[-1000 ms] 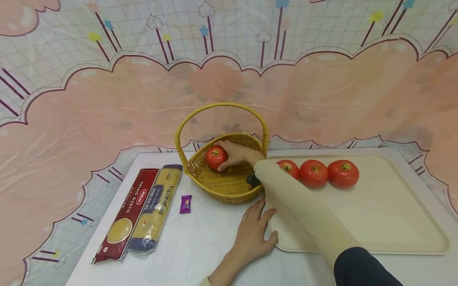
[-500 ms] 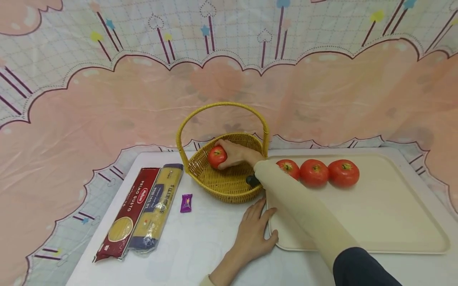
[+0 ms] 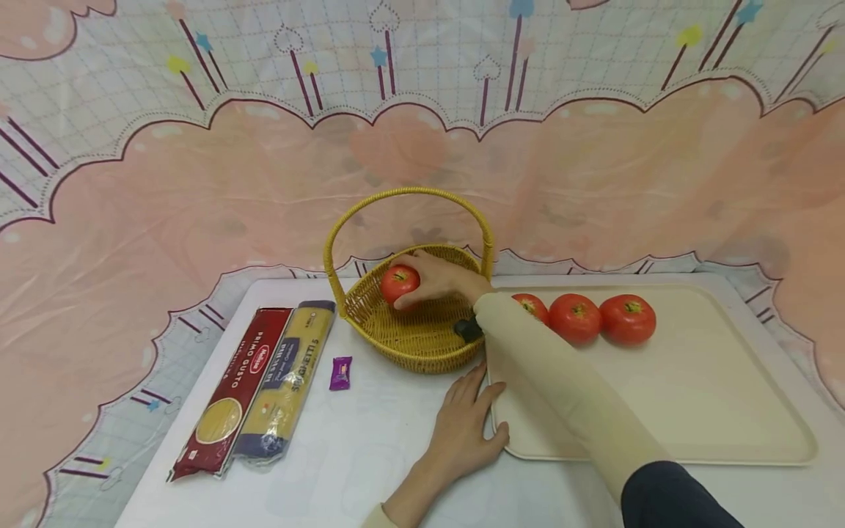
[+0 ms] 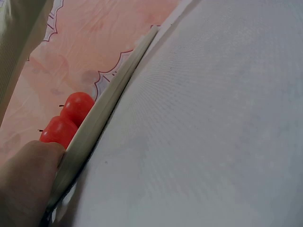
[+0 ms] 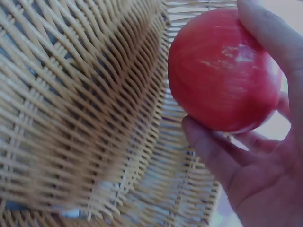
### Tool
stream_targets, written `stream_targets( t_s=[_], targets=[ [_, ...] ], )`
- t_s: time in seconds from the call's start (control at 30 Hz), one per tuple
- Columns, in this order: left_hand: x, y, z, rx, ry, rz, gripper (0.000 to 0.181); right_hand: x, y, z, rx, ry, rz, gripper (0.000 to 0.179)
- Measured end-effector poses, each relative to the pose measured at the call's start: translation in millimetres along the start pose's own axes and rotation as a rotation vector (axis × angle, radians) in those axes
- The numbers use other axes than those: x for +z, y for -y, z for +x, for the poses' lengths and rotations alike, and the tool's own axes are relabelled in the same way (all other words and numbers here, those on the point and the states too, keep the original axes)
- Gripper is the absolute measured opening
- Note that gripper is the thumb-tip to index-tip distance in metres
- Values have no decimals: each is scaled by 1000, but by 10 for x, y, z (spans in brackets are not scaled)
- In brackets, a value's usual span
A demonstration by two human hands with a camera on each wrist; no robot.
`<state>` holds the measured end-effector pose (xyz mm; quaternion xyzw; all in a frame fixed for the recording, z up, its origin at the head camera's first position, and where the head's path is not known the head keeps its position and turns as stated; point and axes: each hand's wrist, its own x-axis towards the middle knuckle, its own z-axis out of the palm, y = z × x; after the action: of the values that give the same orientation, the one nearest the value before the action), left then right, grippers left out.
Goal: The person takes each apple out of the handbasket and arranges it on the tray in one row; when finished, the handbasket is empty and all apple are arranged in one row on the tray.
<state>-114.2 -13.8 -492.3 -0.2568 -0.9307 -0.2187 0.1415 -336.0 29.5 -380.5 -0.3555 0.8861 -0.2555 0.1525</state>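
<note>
A red apple (image 3: 400,284) is held in my right hand (image 3: 436,277) over the left part of a yellow wicker basket (image 3: 422,359). In the right wrist view, thumb and fingers curl round the apple (image 5: 222,71), close to the woven wall (image 5: 94,94). My left hand (image 3: 458,433) rests at the left edge of a beige tray (image 3: 713,396), fingers spread and thumb over its rim. Several red apples (image 3: 576,320) stand in a row at the tray's back; my right sleeve partly hides the leftmost. The left wrist view shows two apples (image 4: 78,108) beyond the tray rim (image 4: 102,113).
Two long spaghetti packs, one red (image 3: 231,392) and one yellow and blue (image 3: 287,381), lie at the left of the white table (image 3: 376,447). A small purple wrapped sweet (image 3: 340,373) lies between them and the basket. The basket's tall handle (image 3: 409,191) arches above it.
The apple in my right hand has risen very slightly within the basket. The left hand stays at the tray's edge, and the head view has shifted a little.
</note>
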Motion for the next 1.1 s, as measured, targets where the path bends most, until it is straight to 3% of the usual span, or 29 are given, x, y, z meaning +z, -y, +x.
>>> stream_targets(
  t_s=[0.33, 1.1],
  targets=[
    [39, 25, 3, -25, 3, -21, 52, -139, -14, -204, 0, -23, 44, 81],
    [28, 20, 17, -15, 15, -26, 51, -189, 36, -467, -62, -86, 28, 73]
  ],
)
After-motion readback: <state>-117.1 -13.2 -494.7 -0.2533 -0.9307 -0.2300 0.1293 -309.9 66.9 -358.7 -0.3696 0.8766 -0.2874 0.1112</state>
